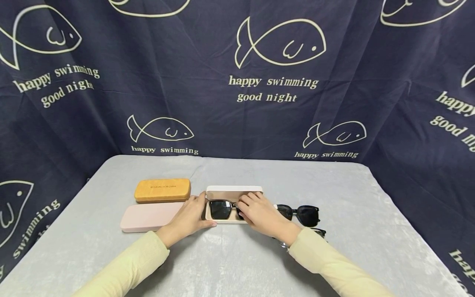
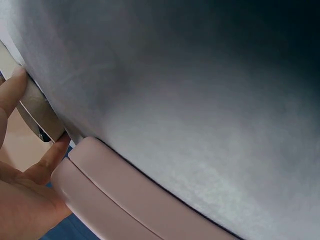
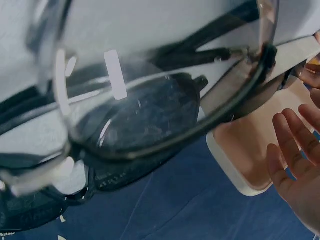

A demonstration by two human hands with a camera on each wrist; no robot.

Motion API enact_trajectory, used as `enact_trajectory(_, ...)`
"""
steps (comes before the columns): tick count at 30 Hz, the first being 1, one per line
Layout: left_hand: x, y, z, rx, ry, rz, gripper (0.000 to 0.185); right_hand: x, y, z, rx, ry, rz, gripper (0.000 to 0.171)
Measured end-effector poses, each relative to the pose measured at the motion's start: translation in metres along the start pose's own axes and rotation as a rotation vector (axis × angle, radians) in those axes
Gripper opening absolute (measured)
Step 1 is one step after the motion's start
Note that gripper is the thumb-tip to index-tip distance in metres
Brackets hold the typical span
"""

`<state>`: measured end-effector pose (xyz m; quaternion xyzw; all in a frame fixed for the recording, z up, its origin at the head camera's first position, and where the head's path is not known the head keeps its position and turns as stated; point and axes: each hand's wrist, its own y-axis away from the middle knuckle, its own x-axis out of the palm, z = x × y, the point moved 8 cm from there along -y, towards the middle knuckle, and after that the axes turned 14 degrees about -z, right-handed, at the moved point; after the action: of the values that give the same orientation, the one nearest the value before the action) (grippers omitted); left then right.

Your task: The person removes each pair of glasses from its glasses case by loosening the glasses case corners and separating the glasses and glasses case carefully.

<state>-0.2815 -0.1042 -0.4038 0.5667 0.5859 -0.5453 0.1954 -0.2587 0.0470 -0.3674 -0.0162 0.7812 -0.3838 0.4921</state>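
Both hands meet at the open pink case [image 1: 233, 192], where dark sunglasses [image 1: 222, 209] lie — the left hand [image 1: 192, 218] holds its left end, thumb along the front; the right hand [image 1: 259, 214], fingers curled, touches the sunglasses. Two more pairs [image 1: 301, 213] lie right. Three cases — closed pink [image 1: 148, 217], tan [image 1: 162, 190], lettering illegible. Behind, the backdrop [image 1: 237, 74] reads "happy swimming good night".

Both arms wear long pale-yellow knit sleeves, one [image 1: 126, 264] entering from 7 o'clock, the other [image 1: 334, 264] from 5 o'clock, ending at bare hands.
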Motion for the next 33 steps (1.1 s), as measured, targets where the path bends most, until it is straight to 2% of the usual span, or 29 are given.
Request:
enact_trajectory(6, 0.000, 0.000, 0.000, -0.005, 0.005, 0.001, 0.093, 0.006, -0.001, 0.003, 0.003, 0.033, 0.005, 0.012)
enact_trajectory(17, 0.000, 0.000, -0.001, 0.010, 0.022, -0.016, 0.091, 0.022, -0.001, 0.006, 0.007, 0.104, 0.097, 0.013)
enact_trajectory(24, 0.000, 0.000, 0.000, 0.008, 0.021, -0.015, 0.091, 0.025, -0.006, 0.007, 0.019, 0.133, 0.088, 0.017)
enact_trajectory(33, 0.002, 0.000, 0.001, -0.003, 0.021, -0.007, 0.090, 0.030, -0.006, 0.008, 0.041, 0.177, 0.131, 0.020)
